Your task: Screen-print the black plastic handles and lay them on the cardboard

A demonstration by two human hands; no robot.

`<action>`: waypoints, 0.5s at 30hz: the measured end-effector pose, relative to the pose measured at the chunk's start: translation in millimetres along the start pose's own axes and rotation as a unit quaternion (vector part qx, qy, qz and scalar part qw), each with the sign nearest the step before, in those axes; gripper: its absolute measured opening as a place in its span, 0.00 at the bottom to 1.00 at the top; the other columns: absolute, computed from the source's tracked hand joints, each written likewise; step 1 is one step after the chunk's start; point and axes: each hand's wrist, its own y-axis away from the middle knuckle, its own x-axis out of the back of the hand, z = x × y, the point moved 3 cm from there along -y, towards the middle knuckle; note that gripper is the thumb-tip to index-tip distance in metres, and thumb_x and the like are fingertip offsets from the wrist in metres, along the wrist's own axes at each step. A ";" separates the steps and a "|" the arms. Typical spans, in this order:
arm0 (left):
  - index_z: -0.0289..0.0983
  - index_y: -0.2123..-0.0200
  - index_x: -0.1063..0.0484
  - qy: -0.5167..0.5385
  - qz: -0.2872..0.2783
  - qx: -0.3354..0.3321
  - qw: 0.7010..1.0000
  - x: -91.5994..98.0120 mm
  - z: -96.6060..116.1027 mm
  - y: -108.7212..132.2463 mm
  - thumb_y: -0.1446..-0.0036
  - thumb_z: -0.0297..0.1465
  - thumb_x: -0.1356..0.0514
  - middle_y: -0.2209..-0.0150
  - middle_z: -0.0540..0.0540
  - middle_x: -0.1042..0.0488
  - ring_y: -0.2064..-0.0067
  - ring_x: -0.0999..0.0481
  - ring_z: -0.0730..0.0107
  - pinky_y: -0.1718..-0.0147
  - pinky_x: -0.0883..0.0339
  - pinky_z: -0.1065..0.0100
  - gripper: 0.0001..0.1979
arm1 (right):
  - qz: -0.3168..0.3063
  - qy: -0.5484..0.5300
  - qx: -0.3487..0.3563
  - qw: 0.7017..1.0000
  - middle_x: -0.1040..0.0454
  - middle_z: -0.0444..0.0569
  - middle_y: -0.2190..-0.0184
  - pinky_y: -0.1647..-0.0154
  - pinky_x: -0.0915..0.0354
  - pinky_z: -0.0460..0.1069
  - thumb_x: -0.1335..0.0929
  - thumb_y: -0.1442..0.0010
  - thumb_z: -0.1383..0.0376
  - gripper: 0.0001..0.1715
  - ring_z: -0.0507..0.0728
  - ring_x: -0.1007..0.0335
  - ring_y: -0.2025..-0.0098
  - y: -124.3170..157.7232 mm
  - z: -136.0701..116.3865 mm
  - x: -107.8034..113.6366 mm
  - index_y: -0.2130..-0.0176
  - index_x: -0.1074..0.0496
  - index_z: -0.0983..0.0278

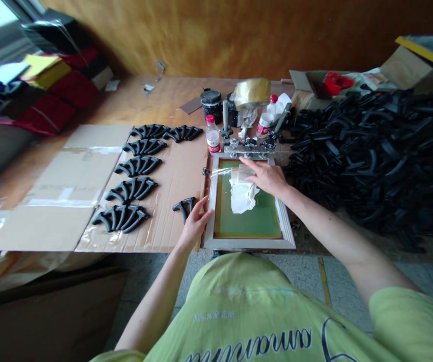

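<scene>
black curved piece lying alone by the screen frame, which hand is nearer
Left. The left hand sits just right of the black curved piece; the right hand is farther off, across the screen frame.

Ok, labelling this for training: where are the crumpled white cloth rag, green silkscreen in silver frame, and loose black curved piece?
Crumpled white cloth rag [242, 202]: head view, lower folds.
Green silkscreen in silver frame [246, 244]: head view, bottom rail.
Loose black curved piece [183, 206]: head view, middle.
</scene>
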 end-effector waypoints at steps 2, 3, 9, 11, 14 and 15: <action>0.40 0.42 0.28 0.029 0.004 -0.016 0.999 -1.4 25.0 4.2 0.48 0.47 0.33 0.70 0.49 0.24 0.75 0.30 0.74 0.79 0.40 0.74 0.33 | 0.062 -0.020 -0.040 0.997 0.20 0.46 0.58 0.56 0.32 0.53 0.28 0.39 0.55 0.36 0.58 0.25 0.61 -9.5 29.1 19.4 0.34 0.37 0.54; 0.39 0.47 0.25 0.047 0.009 -0.026 0.998 -2.9 38.9 5.1 0.47 0.49 0.35 0.70 0.49 0.24 0.74 0.30 0.73 0.78 0.39 0.74 0.29 | 0.106 -0.038 -0.063 0.992 0.21 0.47 0.60 0.56 0.31 0.54 0.30 0.37 0.53 0.33 0.58 0.26 0.63 -8.6 48.6 28.4 0.35 0.36 0.56; 0.38 0.56 0.25 0.095 0.031 -0.193 0.976 -20.3 135.3 -14.4 0.38 0.55 0.48 0.67 0.46 0.23 0.72 0.26 0.73 0.75 0.34 0.72 0.28 | 0.159 -0.111 -0.229 0.954 0.23 0.50 0.67 0.60 0.31 0.53 0.38 0.33 0.49 0.24 0.58 0.27 0.66 46.0 127.1 3.2 0.56 0.26 0.65; 0.38 0.54 0.26 0.090 0.032 -0.241 0.966 -25.6 162.7 -27.4 0.37 0.55 0.49 0.65 0.45 0.23 0.68 0.24 0.71 0.74 0.33 0.73 0.28 | 0.056 -0.096 -0.198 0.974 0.23 0.51 0.66 0.59 0.31 0.53 0.35 0.36 0.48 0.22 0.59 0.27 0.63 64.4 105.4 -33.8 0.60 0.26 0.65; 0.38 0.53 0.29 0.083 0.034 -0.264 0.960 -30.7 178.1 -41.2 0.36 0.56 0.51 0.63 0.43 0.22 0.65 0.23 0.71 0.72 0.32 0.74 0.28 | -0.035 -0.019 -0.105 0.994 0.24 0.56 0.60 0.53 0.34 0.54 0.30 0.38 0.51 0.18 0.62 0.28 0.55 80.0 54.1 -75.2 0.64 0.27 0.64; 0.38 0.52 0.29 0.091 0.046 -0.266 0.959 -32.0 173.4 -41.3 0.36 0.55 0.51 0.62 0.43 0.22 0.65 0.23 0.71 0.72 0.32 0.74 0.28 | -0.053 0.007 -0.095 0.994 0.24 0.57 0.59 0.52 0.34 0.54 0.30 0.38 0.54 0.15 0.62 0.29 0.54 81.4 40.0 -82.1 0.64 0.28 0.64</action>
